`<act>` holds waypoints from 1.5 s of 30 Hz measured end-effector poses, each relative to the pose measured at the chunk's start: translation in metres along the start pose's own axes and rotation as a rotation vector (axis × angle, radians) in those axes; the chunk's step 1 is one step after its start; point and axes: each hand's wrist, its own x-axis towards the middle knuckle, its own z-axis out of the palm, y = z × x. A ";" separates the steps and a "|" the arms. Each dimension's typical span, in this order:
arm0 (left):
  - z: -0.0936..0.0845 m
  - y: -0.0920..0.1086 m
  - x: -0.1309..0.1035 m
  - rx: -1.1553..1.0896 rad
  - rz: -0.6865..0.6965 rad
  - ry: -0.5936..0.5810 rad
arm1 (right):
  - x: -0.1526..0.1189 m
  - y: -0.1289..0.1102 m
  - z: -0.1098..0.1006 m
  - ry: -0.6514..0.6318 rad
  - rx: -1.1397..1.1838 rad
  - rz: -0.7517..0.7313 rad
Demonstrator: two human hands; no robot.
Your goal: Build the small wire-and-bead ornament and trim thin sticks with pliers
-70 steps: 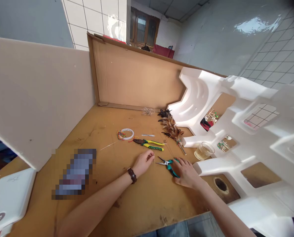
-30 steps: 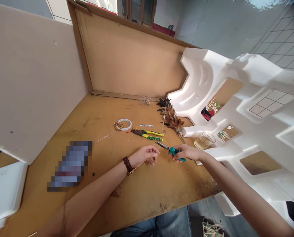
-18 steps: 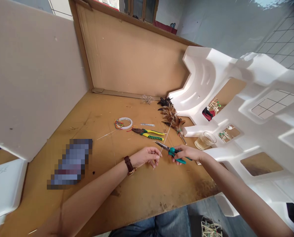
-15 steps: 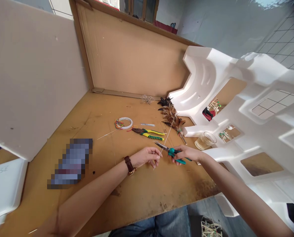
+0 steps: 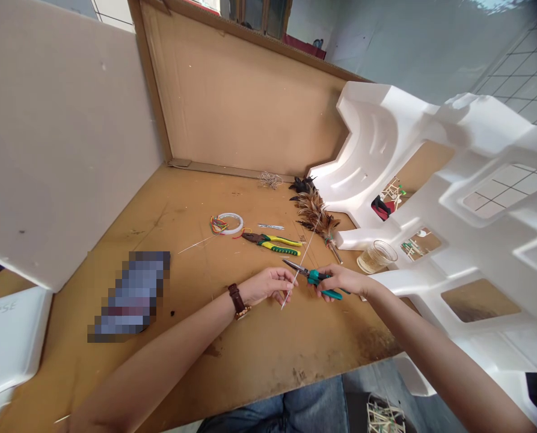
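Observation:
My left hand, with a brown watch on its wrist, pinches a thin pale wire that slants up to the right past the feather duster. The wire's lower end sticks out below my fingers. My right hand is closed round teal-handled pliers, whose pointed jaws lie beside or across the wire just right of my left fingertips. Whether the jaws touch it I cannot tell. Beyond my hands lie yellow-green pliers and a white ring with coloured strings.
A feather duster and a glass of liquid stand near the white moulded foam on the right. Tangled wire lies at the back by the cardboard wall. A blurred dark flat object and a white box are at left.
The view has shifted very slightly. My left fingers have loosened a little around the wire, and more of its lower end shows. My right hand keeps hold of the teal pliers.

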 end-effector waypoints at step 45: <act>0.000 0.021 -0.004 0.121 0.145 0.137 | 0.001 0.014 0.024 0.415 -1.041 0.007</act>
